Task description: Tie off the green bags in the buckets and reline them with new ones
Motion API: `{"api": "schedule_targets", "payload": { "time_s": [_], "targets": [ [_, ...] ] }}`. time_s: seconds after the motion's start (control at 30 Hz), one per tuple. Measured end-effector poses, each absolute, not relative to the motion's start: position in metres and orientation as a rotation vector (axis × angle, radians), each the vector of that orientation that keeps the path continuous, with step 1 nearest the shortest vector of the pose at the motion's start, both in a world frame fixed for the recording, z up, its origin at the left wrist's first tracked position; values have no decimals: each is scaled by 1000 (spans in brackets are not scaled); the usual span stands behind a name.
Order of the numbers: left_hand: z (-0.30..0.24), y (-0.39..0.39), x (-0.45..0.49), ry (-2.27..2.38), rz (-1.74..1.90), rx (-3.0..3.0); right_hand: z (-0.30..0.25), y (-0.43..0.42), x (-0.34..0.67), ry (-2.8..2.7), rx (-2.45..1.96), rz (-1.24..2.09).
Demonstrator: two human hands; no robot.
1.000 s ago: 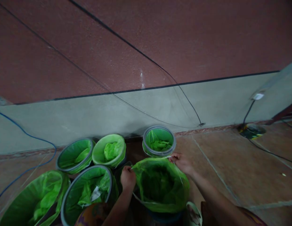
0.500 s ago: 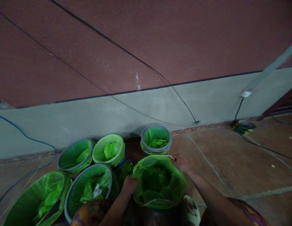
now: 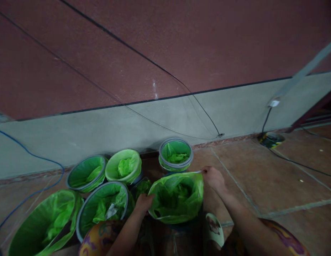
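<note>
In front of me a green bin liner (image 3: 178,215) lines a dark-bodied bin between my knees, its mouth spread wide and loose green plastic lying inside. My left hand (image 3: 144,203) pinches the liner's left edge. At its far right corner my right hand (image 3: 214,179) grips the edge and pulls it taut in a point. Just beyond stands a bin with a grey rim (image 3: 176,165), lined in green too. Several other lined bins are grouped at the left, among them a grey-rimmed one (image 3: 79,220) holding a small white scrap.
A pale green bin (image 3: 108,174) and another grey-rimmed bin (image 3: 71,174) stand near the wall (image 3: 74,138). A blue cable (image 3: 34,156) runs along the left floor. At the right, a black cord passes a dark tin (image 3: 272,139) on the tiles (image 3: 242,163).
My right hand has moved slightly up and right, drawing the liner's far right corner outward into a point. My left hand has shifted a little left and up, still on the edge.
</note>
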State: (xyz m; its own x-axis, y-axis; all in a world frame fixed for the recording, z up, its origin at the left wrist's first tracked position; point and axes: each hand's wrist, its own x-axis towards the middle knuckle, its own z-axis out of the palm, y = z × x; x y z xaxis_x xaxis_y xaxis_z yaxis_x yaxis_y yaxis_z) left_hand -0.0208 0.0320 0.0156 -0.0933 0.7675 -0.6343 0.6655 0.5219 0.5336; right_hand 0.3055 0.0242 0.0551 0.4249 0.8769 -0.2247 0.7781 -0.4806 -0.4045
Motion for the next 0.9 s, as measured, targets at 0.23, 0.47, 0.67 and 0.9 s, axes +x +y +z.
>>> {"api": "schedule_targets", "payload": {
  "time_s": [0.23, 0.47, 0.67, 0.9],
  "targets": [
    [17, 4, -31, 1505, 144, 780, 58, 25, 295, -1499, -2461, 643],
    [3, -1, -19, 1442, 241, 775, 61, 23, 291, -1565, -2437, 621],
    [-10, 0, -6, 1511, 297, 823, 60, 22, 291, -1572, -2448, 626],
    [-17, 12, 0, 1655, 354, 896, 60, 27, 286, -1597, -2460, 652]
  ]
}}
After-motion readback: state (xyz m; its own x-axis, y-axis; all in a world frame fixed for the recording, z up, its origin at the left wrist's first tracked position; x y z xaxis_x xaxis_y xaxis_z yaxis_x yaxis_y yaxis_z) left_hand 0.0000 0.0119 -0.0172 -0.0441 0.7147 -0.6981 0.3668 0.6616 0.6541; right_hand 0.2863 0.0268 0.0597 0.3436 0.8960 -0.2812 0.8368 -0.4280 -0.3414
